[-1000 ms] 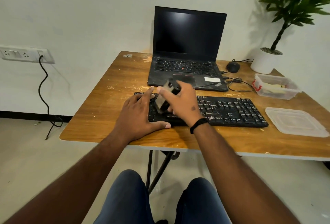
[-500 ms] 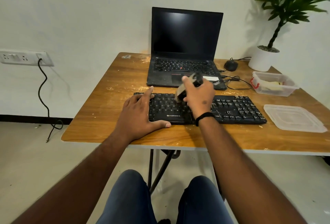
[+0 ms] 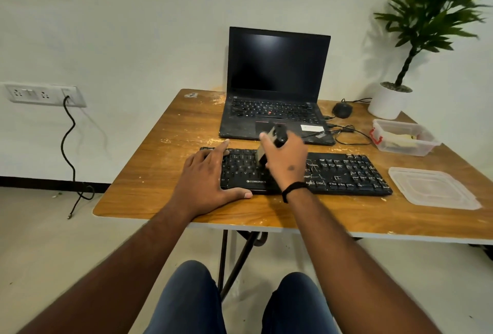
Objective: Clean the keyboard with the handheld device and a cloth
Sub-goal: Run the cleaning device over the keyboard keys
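A black keyboard (image 3: 344, 173) lies across the middle of the wooden table (image 3: 160, 163), with pale dust on its right keys. My right hand (image 3: 286, 163) grips a small grey and black handheld device (image 3: 270, 141), held tilted with its lower end on the keys left of the keyboard's middle. My left hand (image 3: 210, 179) rests flat on the keyboard's left end, fingers straight and thumb along the front edge. A cloth-like pale thing lies in the clear plastic box (image 3: 402, 137) at the right; I cannot tell what it is.
An open black laptop (image 3: 277, 88) stands behind the keyboard, with a mouse (image 3: 342, 109) and cables to its right. A white potted plant (image 3: 389, 101) sits at the back right corner. A clear lid (image 3: 432, 187) lies right of the keyboard. A wall socket (image 3: 42, 93) is at left.
My right hand has carried the device to the right along the keys, from the left part of the keyboard toward its middle. My left hand has stayed on the keyboard's left end.
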